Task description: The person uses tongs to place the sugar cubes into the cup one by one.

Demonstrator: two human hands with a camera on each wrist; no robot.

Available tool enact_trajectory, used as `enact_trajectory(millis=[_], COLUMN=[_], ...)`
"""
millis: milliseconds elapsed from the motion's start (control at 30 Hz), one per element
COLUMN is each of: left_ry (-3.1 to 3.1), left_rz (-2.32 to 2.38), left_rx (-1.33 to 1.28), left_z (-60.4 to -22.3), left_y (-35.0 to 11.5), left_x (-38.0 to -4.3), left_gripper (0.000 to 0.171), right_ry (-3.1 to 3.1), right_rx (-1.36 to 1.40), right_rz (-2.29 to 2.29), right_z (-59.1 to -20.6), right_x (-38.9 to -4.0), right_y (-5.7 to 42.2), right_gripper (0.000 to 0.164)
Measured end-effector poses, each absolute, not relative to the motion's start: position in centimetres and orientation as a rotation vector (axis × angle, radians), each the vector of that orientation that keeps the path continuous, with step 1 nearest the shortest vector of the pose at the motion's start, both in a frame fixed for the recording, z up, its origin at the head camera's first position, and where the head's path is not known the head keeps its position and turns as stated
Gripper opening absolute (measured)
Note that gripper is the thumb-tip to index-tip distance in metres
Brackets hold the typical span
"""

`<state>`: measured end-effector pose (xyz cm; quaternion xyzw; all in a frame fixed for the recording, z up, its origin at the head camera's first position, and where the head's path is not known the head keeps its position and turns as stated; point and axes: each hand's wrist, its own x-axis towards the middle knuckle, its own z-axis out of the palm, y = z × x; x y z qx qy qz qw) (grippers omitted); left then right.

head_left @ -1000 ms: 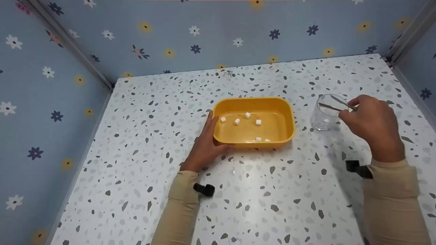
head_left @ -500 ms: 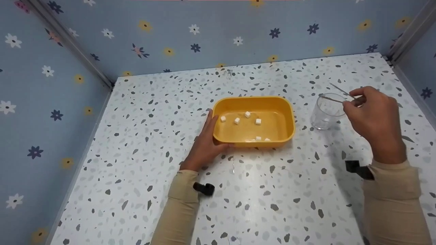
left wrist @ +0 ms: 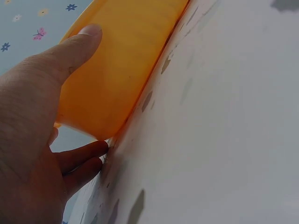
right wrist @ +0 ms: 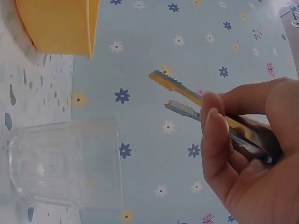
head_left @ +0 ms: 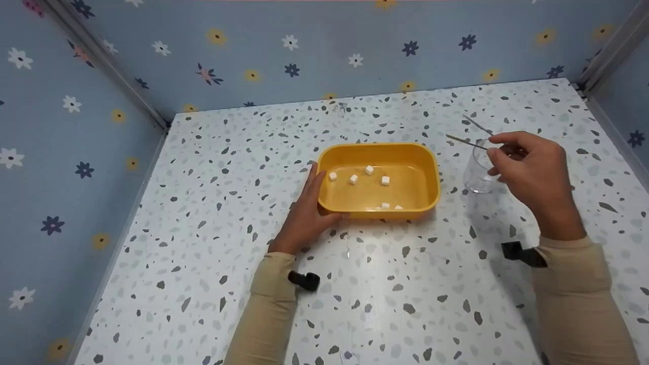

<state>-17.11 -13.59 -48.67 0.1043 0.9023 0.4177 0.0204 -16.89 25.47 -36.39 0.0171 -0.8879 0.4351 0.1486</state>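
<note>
Metal serrated tongs (right wrist: 240, 129), tips apart: the right hand (head_left: 535, 170) pinched them between thumb and fingers, higher than the rim of a clear tumbler (right wrist: 65, 163). Yellow tub (head_left: 395, 156), left of the tumbler: held small white cubes (head_left: 385, 180); the left hand (head_left: 304, 218) gripped its left end, thumb against the near wall.

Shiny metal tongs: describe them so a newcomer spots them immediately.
Over the speckled white tabletop, right of the yellow rectangular tub, is the right hand. It holds the shiny metal tongs, whose two parted, toothed tips distinguish them from the clear cup.
</note>
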Motion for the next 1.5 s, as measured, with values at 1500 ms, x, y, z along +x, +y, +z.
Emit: enact_trajectory(millis=[1500], left_ry=[2.796], left_rz=[1.310], left_rx=[0.331], left_z=[-48.8], left_y=[-13.6], left_x=[-17.2], left_gripper=[0.111], right_ry=[-2.409], right_rx=[0.374], right_rz=[1.763], right_z=[-39.6], right_x=[-17.5], right_y=[21.5], right_gripper=[0.034])
